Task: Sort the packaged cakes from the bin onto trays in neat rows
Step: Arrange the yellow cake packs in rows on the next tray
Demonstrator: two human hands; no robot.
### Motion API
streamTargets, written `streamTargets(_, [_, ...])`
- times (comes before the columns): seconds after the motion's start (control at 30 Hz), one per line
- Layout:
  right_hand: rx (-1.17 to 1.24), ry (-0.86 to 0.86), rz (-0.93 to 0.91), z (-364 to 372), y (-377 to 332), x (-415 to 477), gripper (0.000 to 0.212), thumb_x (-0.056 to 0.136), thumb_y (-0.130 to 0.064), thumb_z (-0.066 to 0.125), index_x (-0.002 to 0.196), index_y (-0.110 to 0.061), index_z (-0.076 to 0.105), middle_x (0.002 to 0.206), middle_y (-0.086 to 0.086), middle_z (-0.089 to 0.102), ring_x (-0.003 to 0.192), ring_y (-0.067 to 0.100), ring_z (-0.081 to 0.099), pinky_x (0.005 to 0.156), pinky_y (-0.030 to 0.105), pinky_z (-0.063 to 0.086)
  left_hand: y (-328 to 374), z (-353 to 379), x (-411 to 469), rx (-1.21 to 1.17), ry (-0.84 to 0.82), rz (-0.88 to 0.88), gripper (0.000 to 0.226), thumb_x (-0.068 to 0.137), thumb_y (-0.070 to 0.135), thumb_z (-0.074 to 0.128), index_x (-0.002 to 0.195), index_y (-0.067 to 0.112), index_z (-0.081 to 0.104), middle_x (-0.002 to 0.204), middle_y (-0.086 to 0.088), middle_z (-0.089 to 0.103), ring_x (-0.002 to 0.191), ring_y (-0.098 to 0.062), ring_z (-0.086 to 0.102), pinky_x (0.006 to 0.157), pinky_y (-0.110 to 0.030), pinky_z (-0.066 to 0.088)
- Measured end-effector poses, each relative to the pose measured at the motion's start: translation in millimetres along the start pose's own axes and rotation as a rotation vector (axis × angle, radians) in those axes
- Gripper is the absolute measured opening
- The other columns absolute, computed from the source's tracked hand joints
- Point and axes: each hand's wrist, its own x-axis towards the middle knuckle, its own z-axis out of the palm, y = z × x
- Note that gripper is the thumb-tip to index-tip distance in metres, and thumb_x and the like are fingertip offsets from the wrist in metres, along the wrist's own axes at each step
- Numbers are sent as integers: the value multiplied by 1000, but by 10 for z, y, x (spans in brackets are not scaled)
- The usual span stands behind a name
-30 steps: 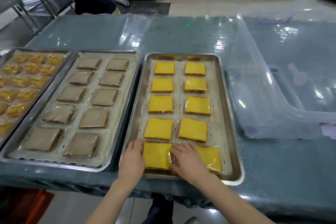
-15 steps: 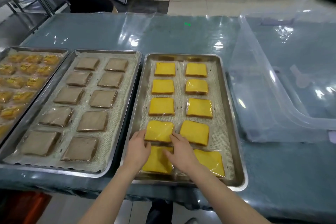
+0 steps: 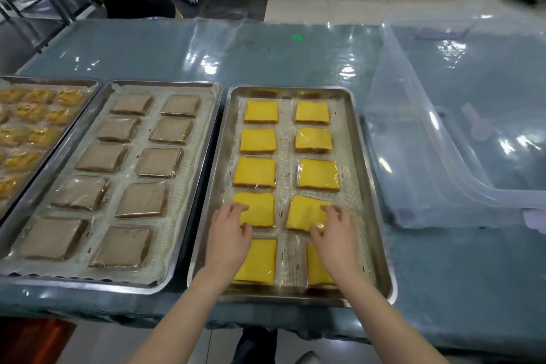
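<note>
A steel tray (image 3: 363,156) in front of me holds two rows of wrapped yellow cakes. My left hand (image 3: 229,230) rests with curled fingers on the left edge of the fourth yellow cake in the left row (image 3: 260,210). My right hand (image 3: 334,233) lies on the fourth cake in the right row (image 3: 304,213), which sits slightly askew, fingers spread over its wrapper. The nearest two yellow cakes (image 3: 260,260) are partly hidden under my wrists. The clear plastic bin (image 3: 443,162) stands at the right and looks to hold no cakes.
A second tray (image 3: 206,139) of brown wrapped cakes lies to the left, and a third tray (image 3: 85,86) of small yellow packets at the far left edge. The table has a teal cover under clear film. A person in black is beyond the table's far left corner.
Both hands moved away from the nearest row up to the fourth row; my right hand shifted right from the left-row cake onto the right-row cake.
</note>
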Motion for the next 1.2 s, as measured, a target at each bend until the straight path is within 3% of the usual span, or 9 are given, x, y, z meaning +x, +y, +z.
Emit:
streamTargets(0.1, [90,-61,140,-69,147,92,59,87,-31,67,140,-21,44,136,8,46,124,25,45,104,40,43,330,211,28,-70,-189,113,40,95,13,52,134,17,52,127,1,57,115,-11,51,100,-28,44])
streamTargets(0.27, [180,-66,193,-67,119,188,52,86,-14,69,135,-15,51,135,7,45,120,23,50,99,30,40,593,551,128,62,-348,130,55,94,7,44,147,11,32,148,-7,40,130,-24,36,110,-30,28])
streamTargets(0.33, [235,-22,203,-71,114,210,48,85,-5,66,131,-14,56,133,5,48,113,22,54,97,29,45,619,594,149,40,-331,132,54,94,7,44,146,11,34,149,-6,40,132,-23,34,111,-28,25])
streamTargets(0.43, [275,63,172,-97,151,244,45,84,1,64,127,-11,59,127,3,53,110,22,57,100,37,48,642,594,160,-61,-286,123,50,95,7,45,144,13,39,142,-3,49,129,-19,37,108,-26,29])
streamTargets(0.63, [186,-28,100,-197,297,236,45,84,-11,67,128,-13,57,127,2,55,115,21,54,99,31,43,684,533,129,-122,-314,116,50,95,13,48,145,17,38,138,-4,51,127,-18,46,105,-28,37])
streamTargets(0.77, [23,-32,150,-315,460,34,42,90,-23,63,130,-17,52,133,4,46,114,23,52,97,35,47,678,451,-9,-62,-225,127,36,96,21,51,132,16,51,119,-2,58,99,-11,57,80,-19,44])
streamTargets(0.9, [-144,-159,153,-348,532,-191,40,94,-30,55,132,-17,49,131,8,52,111,28,56,88,36,49,698,477,-258,48,-361,118,35,96,34,51,127,18,51,108,-2,61,87,-12,58,72,-22,46])
streamTargets(1.0, [-80,-199,161,-316,533,-257,47,92,-28,57,137,-23,43,127,7,58,107,28,60,85,37,51,746,517,-353,26,-430,91,32,92,31,58,121,18,52,101,-1,62,88,-15,60,75,-26,49])
streamTargets(1.2, [88,-165,176,-319,500,-240,50,90,-18,58,138,-23,46,115,5,63,100,21,62,88,36,53,746,472,-334,-57,-368,19,27,89,18,64,115,13,60,95,1,64,84,-9,57,75,-22,49])
